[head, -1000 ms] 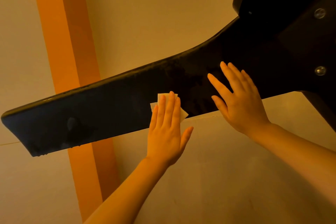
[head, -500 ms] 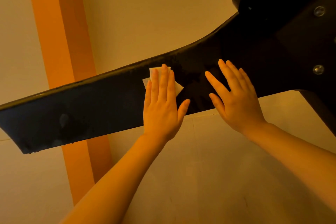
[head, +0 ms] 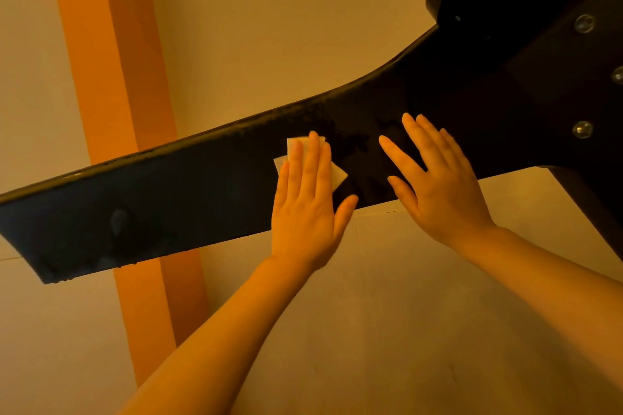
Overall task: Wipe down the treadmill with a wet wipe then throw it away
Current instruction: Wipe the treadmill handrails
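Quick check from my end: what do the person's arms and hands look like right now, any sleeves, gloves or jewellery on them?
Both forearms are bare as far as the frame shows, with no sleeve edge in view. The left hand and the right hand wear no gloves. I see no rings, watch or bracelets on the fingers or wrists. Nails look short and unpainted, though the warm, dim light makes that hard to confirm.

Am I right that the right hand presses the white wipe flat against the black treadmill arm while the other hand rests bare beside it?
Not quite: the head view shows the left hand pressing the wipe flat against the treadmill arm. The right hand rests bare beside it.
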Tool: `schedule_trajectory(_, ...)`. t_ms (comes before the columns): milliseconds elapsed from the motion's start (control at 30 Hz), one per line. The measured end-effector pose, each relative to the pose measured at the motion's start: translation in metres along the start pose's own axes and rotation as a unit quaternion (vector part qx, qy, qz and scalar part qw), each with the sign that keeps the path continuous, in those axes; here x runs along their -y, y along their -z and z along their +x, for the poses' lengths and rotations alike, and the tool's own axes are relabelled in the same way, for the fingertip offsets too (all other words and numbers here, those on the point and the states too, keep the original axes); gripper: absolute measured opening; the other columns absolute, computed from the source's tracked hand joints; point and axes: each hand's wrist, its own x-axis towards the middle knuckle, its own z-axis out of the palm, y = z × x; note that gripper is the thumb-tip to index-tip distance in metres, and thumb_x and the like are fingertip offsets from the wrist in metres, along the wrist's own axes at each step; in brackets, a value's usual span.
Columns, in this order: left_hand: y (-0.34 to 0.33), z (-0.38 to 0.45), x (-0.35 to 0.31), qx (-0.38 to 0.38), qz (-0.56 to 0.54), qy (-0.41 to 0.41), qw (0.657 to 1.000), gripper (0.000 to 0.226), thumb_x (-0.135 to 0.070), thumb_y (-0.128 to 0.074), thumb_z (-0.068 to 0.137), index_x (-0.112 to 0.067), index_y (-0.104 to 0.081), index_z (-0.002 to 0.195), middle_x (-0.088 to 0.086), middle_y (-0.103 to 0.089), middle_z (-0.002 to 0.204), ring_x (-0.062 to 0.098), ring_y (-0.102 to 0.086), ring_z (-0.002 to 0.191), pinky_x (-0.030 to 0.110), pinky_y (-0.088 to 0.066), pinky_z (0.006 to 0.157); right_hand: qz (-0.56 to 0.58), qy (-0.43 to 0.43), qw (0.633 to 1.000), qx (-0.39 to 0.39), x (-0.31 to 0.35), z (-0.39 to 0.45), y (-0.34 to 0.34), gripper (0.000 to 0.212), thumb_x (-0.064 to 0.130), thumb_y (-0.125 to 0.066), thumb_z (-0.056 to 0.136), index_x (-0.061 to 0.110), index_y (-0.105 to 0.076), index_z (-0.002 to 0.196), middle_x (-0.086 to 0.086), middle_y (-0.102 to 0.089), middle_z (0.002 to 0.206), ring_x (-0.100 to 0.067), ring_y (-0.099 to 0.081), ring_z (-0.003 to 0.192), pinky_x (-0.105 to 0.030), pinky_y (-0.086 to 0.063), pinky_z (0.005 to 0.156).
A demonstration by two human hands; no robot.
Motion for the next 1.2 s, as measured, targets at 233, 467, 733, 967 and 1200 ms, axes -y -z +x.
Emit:
schedule_trajectory(233, 0.007, 0.022, 0.0, -0.008, -0.006, 0.019, 1.0, 0.074, -0.059, -0.013, 0.099, -0.012, 0.0, 0.154, 0.008, 0.005, 0.163, 0.026, 0.009, 0.15, 0.04, 0.004, 0.122, -0.008, -0.002, 1.0, 0.005, -0.003, -0.004, 0.002, 0.051, 0.039, -0.032, 0.103, 0.017, -0.037, 0.149, -0.017, -0.029, 0.156, -0.034, -0.023, 0.146, -0.043, -0.019, 0.117)
schedule_trajectory(467, -0.012, -0.028, -0.015, 0.035, 0.019, -0.051, 0.998, 0.076, -0.06, -0.017, 0.1, -0.01, -0.004, 0.155, 0.012, 0.0, 0.163, 0.029, 0.004, 0.15, 0.042, 0.001, 0.122, 0.001, -0.008, 1.0, 0.0, -0.001, -0.005, 0.001, 0.051, 0.039, -0.032, 0.103, 0.016, -0.039, 0.148, -0.017, -0.03, 0.156, -0.034, -0.023, 0.146, -0.045, -0.021, 0.116)
schedule_trajectory(733, 0.001, 0.013, -0.008, 0.007, 0.005, -0.02, 1.0, 0.074, -0.059, -0.014, 0.1, -0.011, 0.0, 0.154, 0.009, 0.006, 0.162, 0.027, 0.007, 0.15, 0.039, 0.004, 0.122, -0.003, 0.006, 1.0, 0.024, -0.006, -0.004, 0.009, 0.052, 0.039, -0.036, 0.101, 0.018, -0.038, 0.149, -0.016, -0.029, 0.156, -0.034, -0.024, 0.146, -0.042, -0.021, 0.115)
schedule_trajectory(967, 0.006, 0.033, -0.008, 0.003, 0.024, -0.011, 1.0, 0.074, -0.059, -0.013, 0.1, -0.011, 0.001, 0.155, 0.01, 0.004, 0.163, 0.029, 0.008, 0.15, 0.042, 0.002, 0.122, -0.024, -0.038, 0.999, 0.029, -0.039, -0.011, 0.024, 0.051, 0.036, -0.032, 0.103, 0.019, -0.034, 0.151, -0.017, -0.023, 0.159, -0.032, -0.014, 0.149, -0.042, -0.01, 0.12)
schedule_trajectory(1200, -0.006, 0.011, -0.024, 0.009, 0.027, -0.04, 0.999, 0.075, -0.06, -0.011, 0.1, -0.009, -0.002, 0.155, 0.012, 0.0, 0.163, 0.029, 0.003, 0.15, 0.043, -0.001, 0.122, -0.011, -0.04, 0.999, 0.025, -0.042, -0.014, 0.019, 0.051, 0.035, -0.033, 0.103, 0.02, -0.033, 0.151, -0.015, -0.024, 0.158, -0.032, -0.016, 0.148, -0.045, -0.015, 0.119)
